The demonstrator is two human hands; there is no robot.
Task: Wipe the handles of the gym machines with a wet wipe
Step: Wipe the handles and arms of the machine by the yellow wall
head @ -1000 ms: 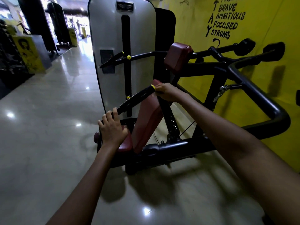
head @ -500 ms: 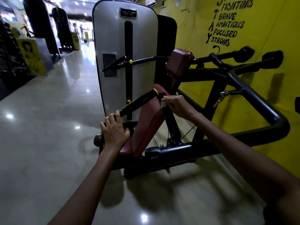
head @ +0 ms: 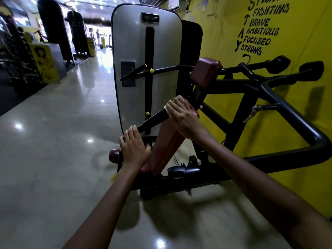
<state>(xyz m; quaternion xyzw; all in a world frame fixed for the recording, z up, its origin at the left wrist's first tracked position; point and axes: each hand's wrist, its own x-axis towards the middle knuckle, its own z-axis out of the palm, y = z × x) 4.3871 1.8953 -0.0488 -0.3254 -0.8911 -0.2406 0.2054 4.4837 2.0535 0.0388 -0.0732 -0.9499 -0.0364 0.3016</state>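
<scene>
A black machine handle [head: 154, 119] slants up to the right in front of the grey weight-stack cover [head: 133, 51]. My left hand [head: 134, 146] grips its lower end. My right hand [head: 181, 117] lies over the upper end, fingers laid along the bar, pressing a white wet wipe [head: 177, 102] onto it; the wipe shows at my fingertips. A second black handle [head: 133, 73] with yellow caps sticks out higher up on the cover.
Dark red seat pads [head: 204, 74] and a thick black frame [head: 291, 115] fill the right, close to the yellow lettered wall [head: 269, 87]. Glossy floor [head: 53, 141] opens to the left, with dumbbell racks [head: 16, 65] and punching bags [head: 53, 29] further back.
My right hand has moved from below the handle's yellow-capped top end onto the bar, and the white wipe now shows under its fingers. My left hand has kept its hold.
</scene>
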